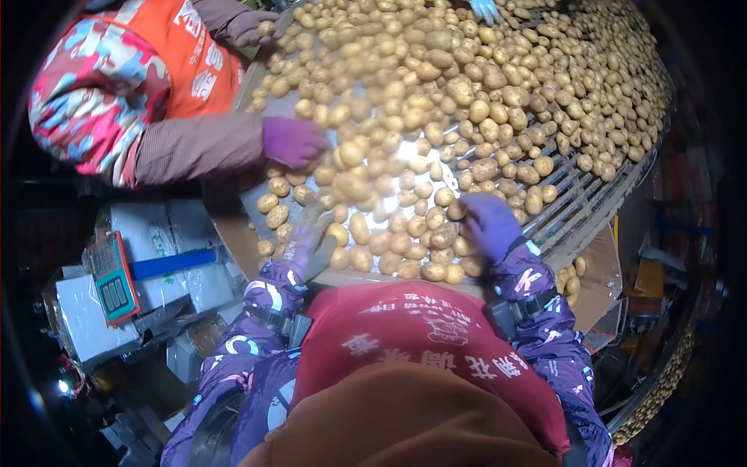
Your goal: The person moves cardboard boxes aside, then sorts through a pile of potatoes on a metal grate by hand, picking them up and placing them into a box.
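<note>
Many potatoes lie loose on a metal sorting table in front of me. My left hand, in a greyish glove, rests at the near left edge of the potatoes, beside a few of them; whether it grips one is not clear. My right hand, in a purple glove, is at the right side of the near group, touching or close to potatoes. Its fingertips are blurred and partly hidden. Between my hands, several potatoes sit near the table's front edge.
A co-worker's purple-gloved hand reaches over the table from the left. Another blue-gloved hand shows at the far edge. Slatted bars run on the right. A scale and boxes stand at lower left.
</note>
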`<state>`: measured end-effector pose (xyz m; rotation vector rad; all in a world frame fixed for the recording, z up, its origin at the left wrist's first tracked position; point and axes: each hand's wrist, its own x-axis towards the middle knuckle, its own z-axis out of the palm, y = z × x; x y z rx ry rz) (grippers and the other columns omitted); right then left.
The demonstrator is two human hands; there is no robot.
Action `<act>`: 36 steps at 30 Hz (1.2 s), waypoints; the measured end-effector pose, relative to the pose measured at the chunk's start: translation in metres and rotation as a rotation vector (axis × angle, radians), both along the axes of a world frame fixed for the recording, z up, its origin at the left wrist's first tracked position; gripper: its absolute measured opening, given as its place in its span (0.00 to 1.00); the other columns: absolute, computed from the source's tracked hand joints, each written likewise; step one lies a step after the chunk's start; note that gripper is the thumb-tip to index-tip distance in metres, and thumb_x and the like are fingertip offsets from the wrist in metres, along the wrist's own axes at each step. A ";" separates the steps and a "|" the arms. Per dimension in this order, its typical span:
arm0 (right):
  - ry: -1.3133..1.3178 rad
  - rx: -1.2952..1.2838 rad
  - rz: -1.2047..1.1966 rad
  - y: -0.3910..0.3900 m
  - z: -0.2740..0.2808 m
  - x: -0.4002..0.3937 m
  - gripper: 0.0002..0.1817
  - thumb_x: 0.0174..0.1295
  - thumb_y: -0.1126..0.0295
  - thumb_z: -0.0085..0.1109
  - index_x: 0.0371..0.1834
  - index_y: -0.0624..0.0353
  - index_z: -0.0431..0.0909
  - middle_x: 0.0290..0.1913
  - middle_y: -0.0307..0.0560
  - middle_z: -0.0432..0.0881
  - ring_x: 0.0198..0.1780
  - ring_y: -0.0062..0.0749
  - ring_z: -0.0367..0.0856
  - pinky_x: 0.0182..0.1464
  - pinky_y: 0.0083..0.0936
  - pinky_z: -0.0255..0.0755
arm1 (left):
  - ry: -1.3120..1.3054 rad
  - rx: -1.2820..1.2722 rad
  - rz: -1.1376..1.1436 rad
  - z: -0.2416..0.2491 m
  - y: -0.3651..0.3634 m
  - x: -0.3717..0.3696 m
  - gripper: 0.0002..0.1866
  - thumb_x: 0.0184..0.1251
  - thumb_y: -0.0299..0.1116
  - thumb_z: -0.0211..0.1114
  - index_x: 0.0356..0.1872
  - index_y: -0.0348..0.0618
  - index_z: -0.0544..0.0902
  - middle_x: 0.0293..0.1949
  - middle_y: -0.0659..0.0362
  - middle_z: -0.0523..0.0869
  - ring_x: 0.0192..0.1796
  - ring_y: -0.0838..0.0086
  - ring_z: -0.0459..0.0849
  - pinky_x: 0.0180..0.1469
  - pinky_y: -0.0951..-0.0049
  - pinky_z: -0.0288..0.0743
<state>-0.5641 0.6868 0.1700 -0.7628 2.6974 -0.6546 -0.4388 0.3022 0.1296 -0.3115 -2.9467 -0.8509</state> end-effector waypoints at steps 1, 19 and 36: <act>0.067 0.031 -0.037 -0.002 0.002 -0.007 0.25 0.60 0.75 0.58 0.63 0.58 0.77 0.61 0.58 0.79 0.61 0.55 0.79 0.65 0.43 0.73 | 0.000 0.016 0.004 -0.001 0.000 0.001 0.25 0.65 0.28 0.66 0.64 0.41 0.76 0.68 0.39 0.72 0.71 0.40 0.70 0.72 0.48 0.66; 0.056 0.154 -0.007 0.015 -0.055 0.001 0.20 0.49 0.73 0.64 0.48 0.56 0.76 0.49 0.64 0.72 0.46 0.66 0.78 0.48 0.50 0.77 | 0.060 0.074 -0.284 0.025 0.033 -0.042 0.15 0.61 0.29 0.64 0.50 0.42 0.81 0.46 0.49 0.85 0.52 0.51 0.83 0.51 0.51 0.77; -0.326 0.423 0.179 -0.108 0.027 -0.026 0.22 0.58 0.62 0.68 0.55 0.56 0.86 0.52 0.59 0.84 0.59 0.51 0.82 0.59 0.42 0.78 | -0.263 -0.062 0.098 0.037 0.011 -0.029 0.17 0.67 0.44 0.66 0.42 0.39 0.87 0.38 0.43 0.87 0.42 0.46 0.85 0.47 0.51 0.77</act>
